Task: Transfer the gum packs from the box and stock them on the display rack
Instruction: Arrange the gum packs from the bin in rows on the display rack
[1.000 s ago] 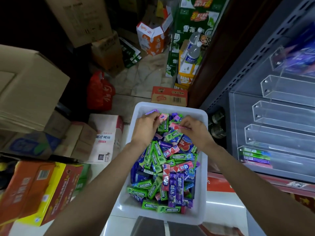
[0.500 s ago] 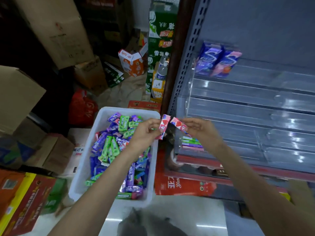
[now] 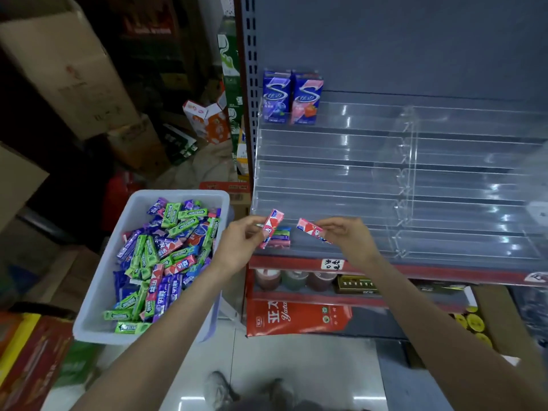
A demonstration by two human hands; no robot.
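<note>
Looking down from the head view, each line takes one part of the scene.

Left pack: a pink-and-white stick-shaped gum pack (image 3: pixel 272 227) stands nearly upright, its long axis running bottom-left to top-right with the upper end leaning slightly right, in front of the lowest tier's left end.

Left hand: the left hand (image 3: pixel 239 244) has thumb and fingers curled, pinching that pack around its middle and lower part; it is closed on the pack, not spread.

Right pack: a second pink-and-white stick gum pack (image 3: pixel 310 227) lies tilted, its long axis falling from upper left to lower right, the free end pointing left toward the other pack; the two are near but apart.

Right hand: the right hand (image 3: pixel 348 237) pinches the pack's right end with curled fingertips, the remaining fingers loosely bent.

Rack: a clear acrylic stepped display rack (image 3: pixel 385 179) sits on the grey shelf; a few stacked flat gum packs (image 3: pixel 281 236) lie at the left end of its lowest tier, just behind the left pack, and two upright blue cartons (image 3: pixel 292 97) stand on the top tier.

Box: a white rectangular plastic box (image 3: pixel 100 286) on the left holds a loose heap of green, purple, blue and pink packs.
</note>
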